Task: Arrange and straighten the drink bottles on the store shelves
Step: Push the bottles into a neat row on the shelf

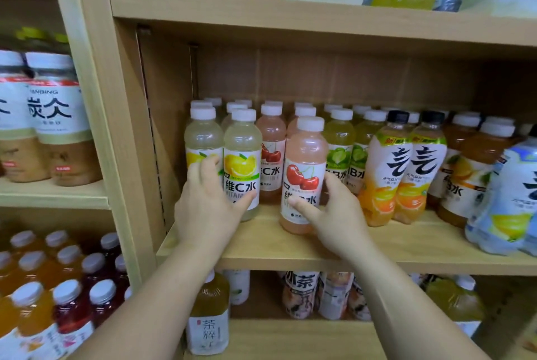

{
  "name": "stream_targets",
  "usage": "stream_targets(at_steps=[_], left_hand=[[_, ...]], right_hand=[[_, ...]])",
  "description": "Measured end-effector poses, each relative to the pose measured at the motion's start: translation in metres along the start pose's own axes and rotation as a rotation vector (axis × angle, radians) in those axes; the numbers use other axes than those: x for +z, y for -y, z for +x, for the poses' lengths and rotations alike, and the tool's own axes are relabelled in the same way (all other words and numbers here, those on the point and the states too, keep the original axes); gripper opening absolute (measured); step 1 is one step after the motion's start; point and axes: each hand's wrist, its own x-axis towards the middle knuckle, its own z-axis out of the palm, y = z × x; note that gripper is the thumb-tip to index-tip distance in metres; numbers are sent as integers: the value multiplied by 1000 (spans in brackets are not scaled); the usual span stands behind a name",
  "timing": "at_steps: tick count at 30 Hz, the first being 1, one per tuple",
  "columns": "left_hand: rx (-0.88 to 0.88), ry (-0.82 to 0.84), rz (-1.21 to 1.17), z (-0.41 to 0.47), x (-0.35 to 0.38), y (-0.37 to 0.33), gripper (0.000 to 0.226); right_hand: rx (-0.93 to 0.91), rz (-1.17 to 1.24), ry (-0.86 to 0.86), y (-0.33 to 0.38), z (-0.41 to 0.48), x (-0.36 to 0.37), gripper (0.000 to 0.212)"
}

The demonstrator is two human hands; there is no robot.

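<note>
On the middle shelf (406, 246) stand rows of white-capped drink bottles. My left hand (207, 208) grips the front lemon bottle (242, 156), thumb across its label and fingers curled round its left side. My right hand (334, 211) holds the front pink cherry bottle (305, 168), which stands forward of its row; the thumb lies on the label's lower front and the fingers wrap its right side. Both bottles stand upright on the shelf.
Right of the cherry row stand green lime bottles (338, 144), two orange black-capped bottles (389, 168), amber bottles (470, 173) and a pale blue bottle (505, 200) near the front edge. A wooden upright (96, 115) separates the left bay. Bottles fill shelves above and below.
</note>
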Motion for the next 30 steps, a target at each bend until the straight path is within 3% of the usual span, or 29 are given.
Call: stream_targets(at_steps=[8,16,19,24,30], left_hand=[[39,10,-51,-4,-5,20,63],[61,17,116,-3,-8,29,61],[76,-8,149,-6,-7,28,65],[62,-21,103,-6,-7,22,95],[46,-9,144,-3,-9,22,96]], right_hand=[[89,28,-56,15,20,32,57],[64,10,-48,21,26,40,62],[73,32,16,15,25,34,62],[75,65,27,10,24,34,61],[76,88,-9,8,20,40,56]])
